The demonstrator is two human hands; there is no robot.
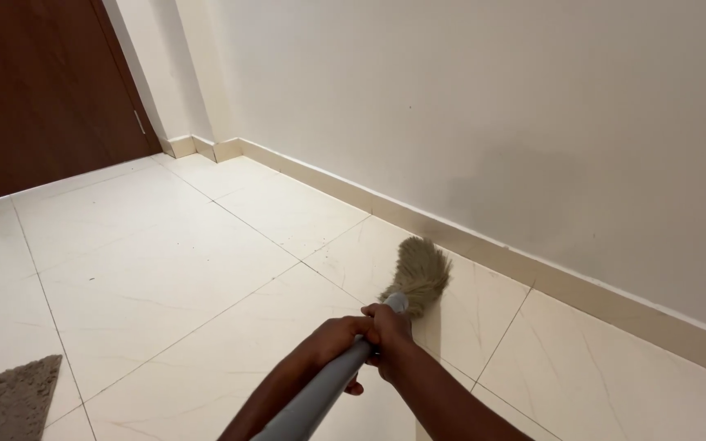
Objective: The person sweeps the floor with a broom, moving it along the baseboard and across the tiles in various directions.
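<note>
A broom with a grey handle (320, 396) and a soft tan bristle head (421, 273) reaches from the bottom of the view toward the wall. The bristles rest on the cream floor tiles (165, 269) close to the skirting board (484, 245). My right hand (387, 327) grips the handle just behind the bristle head. My left hand (338, 336) is wrapped around the handle right beside it, slightly lower. Both forearms come in from the bottom edge.
A cream wall (492, 106) runs along the right side, meeting a corner at the far left. A dark brown wooden door (42, 90) stands at the top left. The corner of a grey shaggy rug (10, 400) lies at the bottom left.
</note>
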